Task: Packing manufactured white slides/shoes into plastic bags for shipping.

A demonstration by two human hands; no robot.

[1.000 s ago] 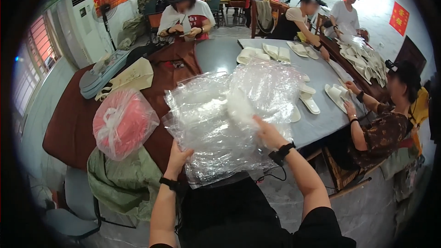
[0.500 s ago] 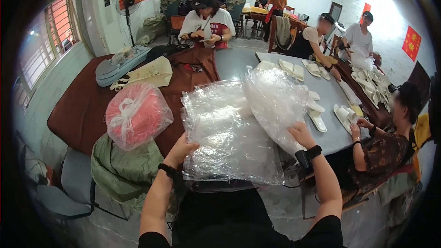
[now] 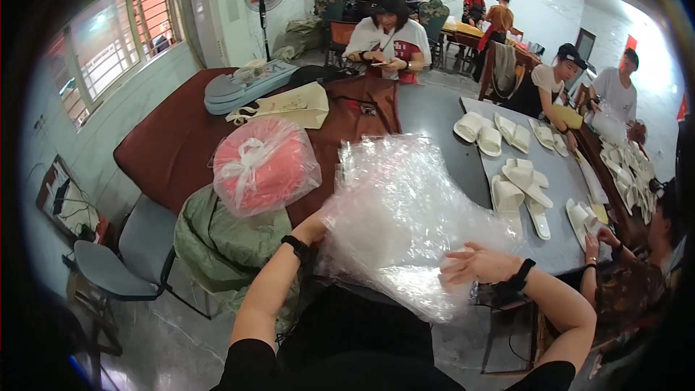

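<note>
overlapping clear plastic sheets (image 3: 405, 210): creased and glossy, between both hands, at the near side of the grey table (image 3: 438, 110).
left hand (image 3: 311, 229): at the sheets' left edge, fingers largely hidden; its grip cannot be told.
right hand (image 3: 479, 263): open, fingers spread over the sheets' near right part, grasping nothing visible.
pink bundle (image 3: 260, 166): bagged, left of the sheets.
white slippers (image 3: 508, 194): right of the sheets, on the table.

Right fingers (image 3: 457, 254) apart; elbow (image 3: 585, 317) bent
</note>
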